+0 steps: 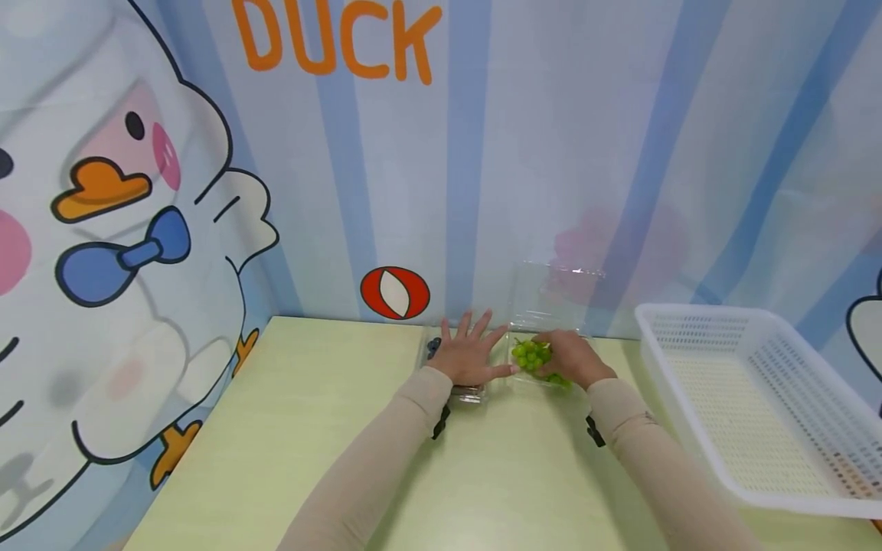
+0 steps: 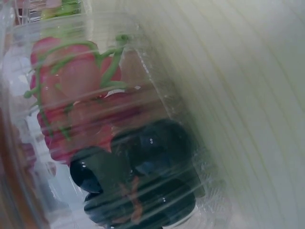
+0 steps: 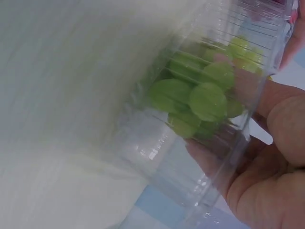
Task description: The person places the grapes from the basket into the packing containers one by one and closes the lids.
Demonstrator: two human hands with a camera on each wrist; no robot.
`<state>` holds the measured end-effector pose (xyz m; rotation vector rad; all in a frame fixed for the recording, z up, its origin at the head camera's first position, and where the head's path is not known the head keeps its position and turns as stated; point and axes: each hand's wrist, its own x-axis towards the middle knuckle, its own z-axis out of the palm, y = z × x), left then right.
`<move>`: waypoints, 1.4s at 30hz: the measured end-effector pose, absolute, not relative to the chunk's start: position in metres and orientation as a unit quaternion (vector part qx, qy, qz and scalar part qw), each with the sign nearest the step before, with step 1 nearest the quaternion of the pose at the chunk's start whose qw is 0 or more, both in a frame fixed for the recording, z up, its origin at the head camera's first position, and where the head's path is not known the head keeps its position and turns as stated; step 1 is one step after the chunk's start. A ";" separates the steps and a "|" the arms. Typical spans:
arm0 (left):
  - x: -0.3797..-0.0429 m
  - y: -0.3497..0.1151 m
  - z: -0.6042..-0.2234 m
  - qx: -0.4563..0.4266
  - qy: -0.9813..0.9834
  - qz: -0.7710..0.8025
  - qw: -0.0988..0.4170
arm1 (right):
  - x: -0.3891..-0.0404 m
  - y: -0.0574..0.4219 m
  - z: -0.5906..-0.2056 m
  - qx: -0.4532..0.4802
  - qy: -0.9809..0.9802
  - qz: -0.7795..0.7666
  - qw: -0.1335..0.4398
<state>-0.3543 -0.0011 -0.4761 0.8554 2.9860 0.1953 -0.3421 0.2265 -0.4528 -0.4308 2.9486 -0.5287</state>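
My left hand (image 1: pixel 468 360), fingers spread, rests on a clear plastic box (image 1: pixel 472 396) near the back of the table. Through that box's wall, the left wrist view shows red grapes (image 2: pixel 74 71) with green stems beside black grapes (image 2: pixel 157 148). Just to the right, a second clear box (image 1: pixel 527 312) has its lid raised against the backdrop. Inside it my right hand (image 1: pixel 575 360) holds a bunch of green grapes (image 1: pixel 529 354) from above. Its thumb and fingers come around the grapes in the right wrist view, partly blurred by the ribbed plastic.
A white perforated plastic basket (image 1: pixel 703 312) stands at the table's right side, by my right forearm. The pale yellow table (image 1: pixel 324 428) ends at a backdrop (image 1: pixel 413 191) printed with a duck and blue stripes.
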 end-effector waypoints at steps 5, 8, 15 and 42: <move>-0.356 0.000 -0.478 0.274 0.959 0.067 0.020 | -0.345 0.232 -0.462 -0.162 0.971 -0.171 0.033; -0.356 0.000 -0.478 0.273 0.960 0.067 0.017 | -0.344 0.235 -0.462 -0.169 0.968 -0.182 0.032; -0.354 0.000 -0.476 0.273 0.960 0.062 0.016 | -0.341 0.237 -0.462 -0.188 0.961 -0.201 0.031; -0.351 -0.002 -0.473 0.274 0.960 0.062 0.008 | -0.343 0.239 -0.466 -0.200 0.957 -0.209 0.032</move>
